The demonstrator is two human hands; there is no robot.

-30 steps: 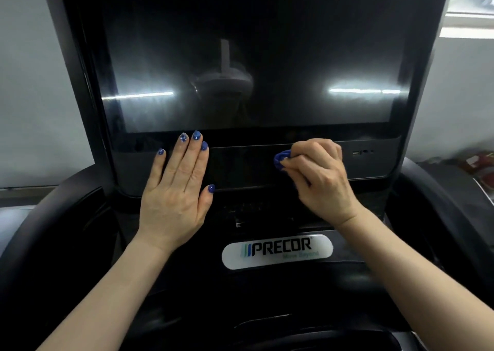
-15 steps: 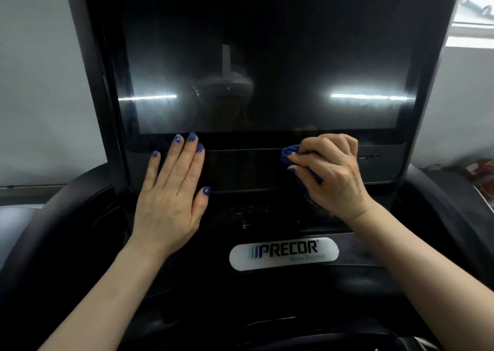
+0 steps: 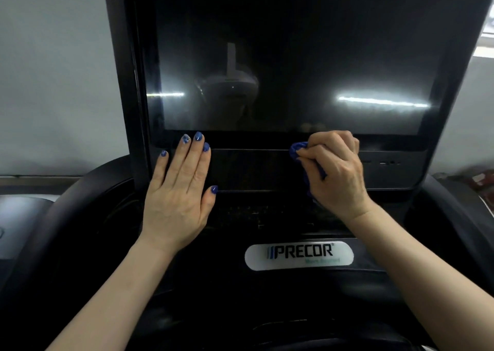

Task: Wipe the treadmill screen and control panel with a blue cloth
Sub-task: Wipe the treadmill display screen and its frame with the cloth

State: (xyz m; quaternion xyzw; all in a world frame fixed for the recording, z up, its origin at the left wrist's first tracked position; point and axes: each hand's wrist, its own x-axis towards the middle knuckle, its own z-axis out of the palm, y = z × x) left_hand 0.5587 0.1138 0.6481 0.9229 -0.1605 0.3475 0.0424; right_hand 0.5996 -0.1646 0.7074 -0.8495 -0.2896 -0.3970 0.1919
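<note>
A person's two bare arms reach toward a black treadmill console. The left hand (image 3: pixel 177 195) lies flat, fingers straight and together, pressed on the dark glossy control panel (image 3: pixel 251 170); its blue-painted fingertips reach the lower frame of the large dark glass screen (image 3: pixel 288 64) just above. The right hand (image 3: pixel 335 171) has its fingers curled tightly around a bunched blue cloth (image 3: pixel 298 148), which pokes out past the knuckles to the left and trails under the palm. The cloth is held against the upper right part of the control panel, just below the screen's edge. Below the right wrist sits a white oval Precor logo badge (image 3: pixel 299 255). The screen reflects two bright strip lights.
</note>
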